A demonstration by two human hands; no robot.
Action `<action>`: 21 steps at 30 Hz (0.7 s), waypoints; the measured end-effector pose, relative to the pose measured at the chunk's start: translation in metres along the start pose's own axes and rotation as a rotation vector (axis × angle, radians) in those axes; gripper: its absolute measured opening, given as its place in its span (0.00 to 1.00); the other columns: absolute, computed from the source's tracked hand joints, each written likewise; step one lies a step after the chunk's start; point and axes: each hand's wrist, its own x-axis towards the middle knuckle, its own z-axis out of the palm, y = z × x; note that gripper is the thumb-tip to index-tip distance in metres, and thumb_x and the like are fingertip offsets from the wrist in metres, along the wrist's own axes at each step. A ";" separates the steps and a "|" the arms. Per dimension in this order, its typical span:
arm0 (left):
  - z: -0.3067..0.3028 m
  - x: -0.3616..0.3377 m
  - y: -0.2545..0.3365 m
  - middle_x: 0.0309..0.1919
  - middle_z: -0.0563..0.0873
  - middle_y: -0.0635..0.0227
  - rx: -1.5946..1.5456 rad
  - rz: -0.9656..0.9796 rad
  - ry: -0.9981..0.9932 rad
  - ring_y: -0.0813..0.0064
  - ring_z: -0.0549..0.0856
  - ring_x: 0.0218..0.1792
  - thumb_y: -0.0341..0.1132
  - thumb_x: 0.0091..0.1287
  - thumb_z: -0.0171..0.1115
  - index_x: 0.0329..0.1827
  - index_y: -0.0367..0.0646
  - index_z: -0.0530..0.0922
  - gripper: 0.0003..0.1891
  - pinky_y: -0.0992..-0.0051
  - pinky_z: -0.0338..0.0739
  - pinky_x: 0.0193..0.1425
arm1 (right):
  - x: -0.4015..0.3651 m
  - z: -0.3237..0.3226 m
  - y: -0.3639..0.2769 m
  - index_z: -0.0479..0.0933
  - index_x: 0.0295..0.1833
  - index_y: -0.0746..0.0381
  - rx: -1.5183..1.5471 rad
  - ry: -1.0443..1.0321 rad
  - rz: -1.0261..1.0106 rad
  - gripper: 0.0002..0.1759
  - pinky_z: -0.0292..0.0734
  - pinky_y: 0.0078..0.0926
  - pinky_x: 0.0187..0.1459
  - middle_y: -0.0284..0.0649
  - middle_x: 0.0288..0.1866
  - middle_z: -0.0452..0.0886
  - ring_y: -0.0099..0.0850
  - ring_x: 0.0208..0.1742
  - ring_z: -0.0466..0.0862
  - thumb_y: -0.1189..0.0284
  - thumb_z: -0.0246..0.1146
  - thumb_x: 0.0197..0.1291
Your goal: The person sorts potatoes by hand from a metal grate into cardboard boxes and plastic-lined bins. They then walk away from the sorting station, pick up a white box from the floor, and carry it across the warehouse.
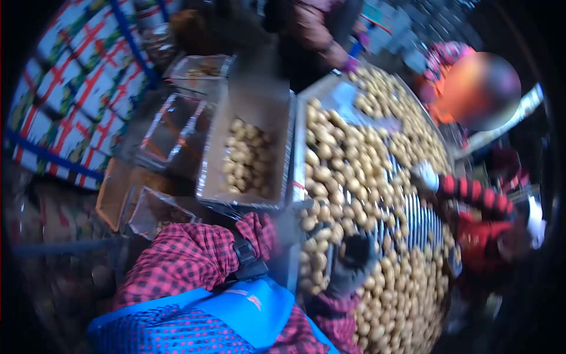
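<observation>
My left hand (290,226), in a grey glove and smeared by motion, reaches over the near edge of a sorting table (300,141). It is nearest to the potatoes (336,177) at that edge. My right hand (352,265), in a dark grey glove, is low over the potatoes to the right of it. Blur hides the fingers of both hands, so whether they hold a potato cannot be made out. Just left of the table stands a deep lined box (212,159) with potatoes (244,156) at its bottom.
Metal rollers (421,218) show between the potatoes. Across the table are co-workers, one with a white-gloved hand (424,176) over the potatoes; another person's sleeve (318,32) is at the far end. More crates (171,130) and stacked printed cartons (82,88) stand on the left.
</observation>
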 end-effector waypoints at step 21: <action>0.145 -0.097 0.452 0.41 0.85 0.68 0.366 0.713 0.007 0.70 0.82 0.50 0.38 0.68 0.56 0.48 0.44 0.81 0.12 0.67 0.78 0.56 | -0.032 -0.035 -0.022 0.68 0.70 0.64 0.381 0.058 0.456 0.29 0.73 0.47 0.65 0.46 0.64 0.78 0.42 0.62 0.79 0.54 0.47 0.77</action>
